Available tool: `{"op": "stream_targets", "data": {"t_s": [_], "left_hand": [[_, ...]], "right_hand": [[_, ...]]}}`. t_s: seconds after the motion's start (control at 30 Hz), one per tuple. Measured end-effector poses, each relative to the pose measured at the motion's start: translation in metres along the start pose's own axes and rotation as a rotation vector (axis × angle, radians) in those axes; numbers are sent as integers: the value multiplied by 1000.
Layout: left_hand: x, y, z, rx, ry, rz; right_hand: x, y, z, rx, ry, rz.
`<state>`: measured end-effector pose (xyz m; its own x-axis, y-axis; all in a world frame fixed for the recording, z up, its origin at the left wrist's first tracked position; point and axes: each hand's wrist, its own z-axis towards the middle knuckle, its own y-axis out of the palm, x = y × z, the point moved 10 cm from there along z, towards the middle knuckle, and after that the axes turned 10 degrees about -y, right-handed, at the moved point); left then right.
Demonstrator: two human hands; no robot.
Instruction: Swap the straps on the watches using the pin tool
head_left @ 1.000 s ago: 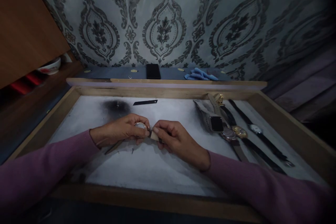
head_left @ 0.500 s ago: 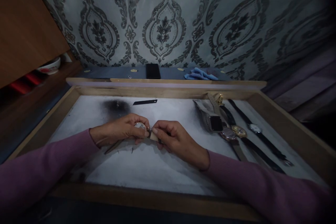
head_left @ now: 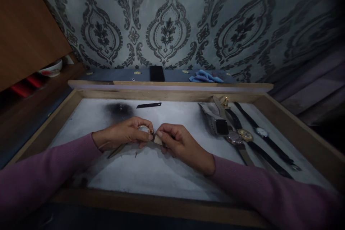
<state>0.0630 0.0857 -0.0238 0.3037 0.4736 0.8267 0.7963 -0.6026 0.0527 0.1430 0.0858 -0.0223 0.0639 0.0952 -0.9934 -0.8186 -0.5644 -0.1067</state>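
Note:
Over the white floor of a shallow wooden tray (head_left: 151,95), my left hand (head_left: 132,133) is closed around a wristwatch (head_left: 143,129) with a round, pale face. One end of its strap sticks out below that hand. My right hand (head_left: 179,143) pinches the brownish strap (head_left: 157,140) on the watch's other side, close to where it meets the case. The fingertips of both hands almost touch. Whatever lies under the right fingers is hidden. A dark snap-off blade (head_left: 148,105) lies on the tray floor beyond the hands.
Several watches lie at the tray's right, among them a square-faced watch (head_left: 221,127) and a black-strapped one (head_left: 261,132). Behind the tray are a black phone-like slab (head_left: 156,73) and a blue cloth (head_left: 206,76). A bowl (head_left: 52,68) sits on the left shelf.
Almost nothing differs. The strap between the hands shows at a slightly changed tilt; both hands keep their place.

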Motion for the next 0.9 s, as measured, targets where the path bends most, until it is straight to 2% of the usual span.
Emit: {"op": "stream_targets", "data": {"t_s": [0.9], "left_hand": [[0,-1,-1,14,-9,26]], "right_hand": [[-2,0,1,-2,43,24]]}}
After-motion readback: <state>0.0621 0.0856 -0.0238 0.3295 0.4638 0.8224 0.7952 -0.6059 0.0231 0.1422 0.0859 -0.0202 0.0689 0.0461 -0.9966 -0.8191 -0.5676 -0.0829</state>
